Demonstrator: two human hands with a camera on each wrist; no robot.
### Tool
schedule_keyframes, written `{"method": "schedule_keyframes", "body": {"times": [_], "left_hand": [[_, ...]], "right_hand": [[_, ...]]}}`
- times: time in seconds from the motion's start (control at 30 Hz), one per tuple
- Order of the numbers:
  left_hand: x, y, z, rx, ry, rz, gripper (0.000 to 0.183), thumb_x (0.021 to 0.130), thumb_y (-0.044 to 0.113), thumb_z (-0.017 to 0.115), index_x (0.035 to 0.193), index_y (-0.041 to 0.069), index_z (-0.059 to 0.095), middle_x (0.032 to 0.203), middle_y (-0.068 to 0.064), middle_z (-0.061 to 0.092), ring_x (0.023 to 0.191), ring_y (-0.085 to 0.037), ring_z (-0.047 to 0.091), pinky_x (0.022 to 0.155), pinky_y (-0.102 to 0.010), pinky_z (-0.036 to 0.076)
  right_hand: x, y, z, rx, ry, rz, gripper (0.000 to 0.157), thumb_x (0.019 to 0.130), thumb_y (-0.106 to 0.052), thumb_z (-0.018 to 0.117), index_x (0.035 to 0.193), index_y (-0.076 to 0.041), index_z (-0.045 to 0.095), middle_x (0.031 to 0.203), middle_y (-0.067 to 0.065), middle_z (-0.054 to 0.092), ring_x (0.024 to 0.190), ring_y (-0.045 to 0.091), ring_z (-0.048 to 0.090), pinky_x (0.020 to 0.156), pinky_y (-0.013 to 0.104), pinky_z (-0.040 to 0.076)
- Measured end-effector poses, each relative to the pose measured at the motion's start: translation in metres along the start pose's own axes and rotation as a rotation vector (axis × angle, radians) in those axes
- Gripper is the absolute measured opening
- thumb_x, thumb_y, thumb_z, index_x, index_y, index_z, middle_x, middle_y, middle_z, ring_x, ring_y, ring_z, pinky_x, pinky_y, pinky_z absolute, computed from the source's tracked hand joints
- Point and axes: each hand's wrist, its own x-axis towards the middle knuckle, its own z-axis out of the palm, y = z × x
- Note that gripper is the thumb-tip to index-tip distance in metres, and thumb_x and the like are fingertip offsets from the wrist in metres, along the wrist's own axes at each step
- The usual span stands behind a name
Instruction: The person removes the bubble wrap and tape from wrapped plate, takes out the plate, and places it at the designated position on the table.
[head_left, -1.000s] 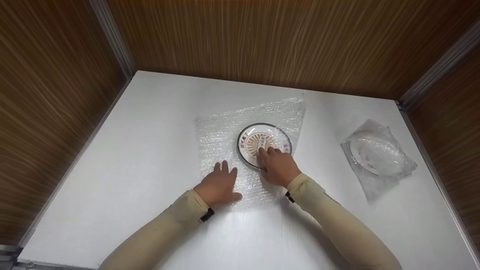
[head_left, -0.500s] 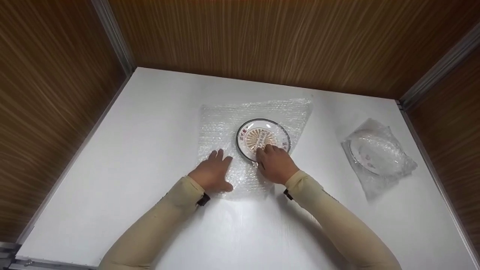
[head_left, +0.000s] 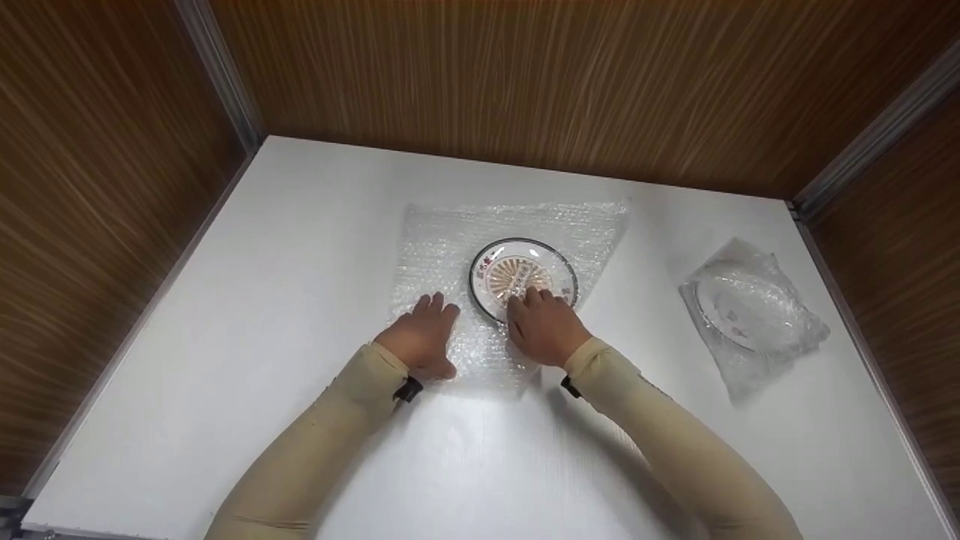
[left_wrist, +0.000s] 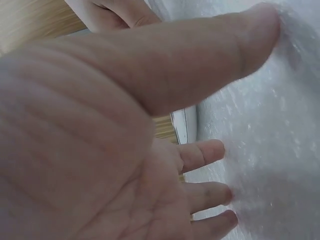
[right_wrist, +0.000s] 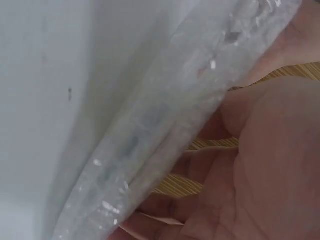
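A round white plate (head_left: 491,270) with a dark rim, gold rays and red characters lies face up on a sheet of bubble wrap (head_left: 439,240). My right hand (head_left: 549,330) bends its fingers over the plate's near right part, gripping a fold of the wrap there; in the right wrist view the fingertips are hidden behind the bubble wrap (right_wrist: 195,75). To the left of the plate, my left hand (head_left: 420,335) rests on the sheet. Its fingers (left_wrist: 205,154) are straight and touch the wrap, with the thumb held wide.
Another plate (head_left: 750,307), wrapped in bubble wrap, lies at the right of the white table (head_left: 315,247). Brown wood-grain panels (head_left: 510,82) stand along the table's back and sides.
My left hand has slid up and left across the sheet, whose left part now lies farther back. The plate and my right hand have shifted only slightly. The wrapped plate has stayed put.
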Motion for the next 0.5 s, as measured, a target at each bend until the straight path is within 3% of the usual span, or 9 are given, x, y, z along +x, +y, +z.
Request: {"method": "schedule_keyframes", "body": {"times": [0.2, 0.27, 0.37, 0.5], "left_hand": [[0.001, 0.008, 0.003, 0.082, 0.049, -0.041, 0.095, 0.075, 0.024, 0.090, 0.147, -0.008, 0.037, 0.157, -0.039, 0.028, 0.146, -0.053, 0.029, 0.106, -0.065, 0.044], [0.000, 0.011, 0.003, 0.102, 0.068, -0.041, 0.094, 0.073, 0.025, 0.091, 0.144, -0.009, 0.039, 0.153, -0.040, 0.033, 0.141, -0.053, 0.035, 0.099, -0.063, 0.049], [0.000, 0.012, 0.002, 0.119, 0.074, -0.029, 0.091, 0.072, 0.024, 0.091, 0.141, -0.010, 0.041, 0.148, -0.041, 0.036, 0.134, -0.053, 0.040, 0.093, -0.062, 0.053], [0.000, 0.010, -0.002, 0.092, 0.023, -0.032, 0.089, 0.077, 0.022, 0.084, 0.148, -0.008, 0.038, 0.156, -0.040, 0.029, 0.143, -0.053, 0.033, 0.102, -0.061, 0.049]], "right_hand": [[0.007, -0.003, -0.004, -0.021, -0.037, 0.046, 0.022, 0.099, -0.019, 0.051, 0.096, 0.002, 0.058, 0.094, 0.026, 0.058, 0.087, 0.045, 0.061, 0.074, 0.061, 0.052], [0.012, -0.003, -0.005, -0.027, -0.081, 0.088, 0.025, 0.096, -0.022, 0.053, 0.101, 0.001, 0.060, 0.101, 0.025, 0.060, 0.093, 0.045, 0.061, 0.079, 0.061, 0.052], [0.022, 0.001, -0.007, -0.049, -0.158, 0.116, 0.043, 0.092, -0.027, 0.058, 0.124, 0.001, 0.061, 0.127, 0.027, 0.059, 0.118, 0.047, 0.058, 0.098, 0.062, 0.048], [0.035, 0.012, -0.007, -0.022, -0.250, 0.001, 0.071, 0.089, -0.030, 0.067, 0.151, -0.001, 0.046, 0.156, 0.024, 0.043, 0.145, 0.045, 0.039, 0.119, 0.062, 0.030]]}}
